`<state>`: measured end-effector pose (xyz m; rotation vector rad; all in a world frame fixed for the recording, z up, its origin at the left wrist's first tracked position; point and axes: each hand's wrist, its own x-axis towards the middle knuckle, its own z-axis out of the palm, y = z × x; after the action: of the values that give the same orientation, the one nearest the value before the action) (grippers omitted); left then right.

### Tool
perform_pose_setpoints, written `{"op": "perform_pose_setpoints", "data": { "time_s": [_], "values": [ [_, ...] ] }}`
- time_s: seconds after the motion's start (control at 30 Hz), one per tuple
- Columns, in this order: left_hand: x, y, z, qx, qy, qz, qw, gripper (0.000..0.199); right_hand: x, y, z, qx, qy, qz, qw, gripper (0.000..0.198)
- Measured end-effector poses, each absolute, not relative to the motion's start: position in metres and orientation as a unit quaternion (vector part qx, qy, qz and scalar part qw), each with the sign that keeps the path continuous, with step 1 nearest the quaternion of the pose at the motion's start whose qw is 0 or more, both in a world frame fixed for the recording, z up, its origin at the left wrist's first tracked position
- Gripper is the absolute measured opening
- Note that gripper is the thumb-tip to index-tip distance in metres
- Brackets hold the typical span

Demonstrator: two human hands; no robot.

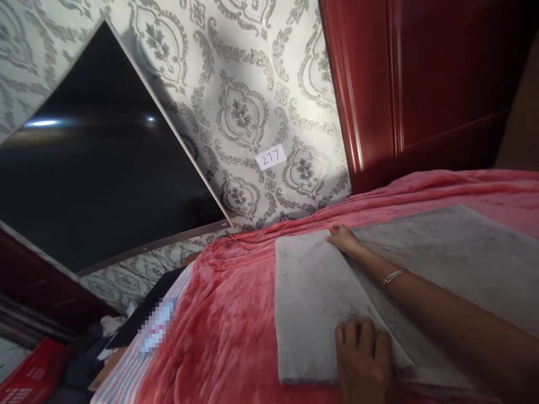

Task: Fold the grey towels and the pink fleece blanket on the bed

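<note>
A grey plush cloth (446,247) lies spread on a pink blanket. Its left part is a folded-over panel (307,292) with a slanting edge. At the panel's far corner, my right hand (345,240), with a bracelet (396,276) on its wrist, pinches the cloth between thumb and fingers. Closer to me, my left hand (364,359) is on the panel beside the same edge, its fingers bent into the pile. The cloth dips around those fingertips; the thumb is hidden.
The pink blanket (227,325) covers the bed, over a striped sheet (122,370). A large dark screen (113,157) leans at the left by the patterned wall (252,67), which bears a "277" label (270,157). A red panel (416,84) stands at the back right. A red crate (31,373) sits lower left.
</note>
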<state>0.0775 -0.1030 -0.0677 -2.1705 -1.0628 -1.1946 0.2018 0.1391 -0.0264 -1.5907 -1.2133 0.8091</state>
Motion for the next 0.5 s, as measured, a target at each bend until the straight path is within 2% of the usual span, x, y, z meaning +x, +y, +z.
{"op": "perform_pose_setpoints", "data": {
  "time_s": [0.1, 0.33, 0.5],
  "values": [
    [0.080, -0.105, -0.054, -0.790, -0.367, -0.446, 0.207, 0.011, 0.207, 0.136, -0.028, -0.627, -0.516, 0.300, 0.500, 0.060],
    [0.089, -0.108, -0.061, -0.795, -0.360, -0.431, 0.230, 0.012, 0.221, 0.134, -0.035, -0.636, -0.526, 0.256, 0.504, 0.055],
    [0.093, -0.107, -0.055, -0.784, -0.329, -0.484, 0.205, 0.014, 0.224, 0.130, -0.027, -0.635, -0.541, 0.221, 0.504, 0.052]
  ]
}}
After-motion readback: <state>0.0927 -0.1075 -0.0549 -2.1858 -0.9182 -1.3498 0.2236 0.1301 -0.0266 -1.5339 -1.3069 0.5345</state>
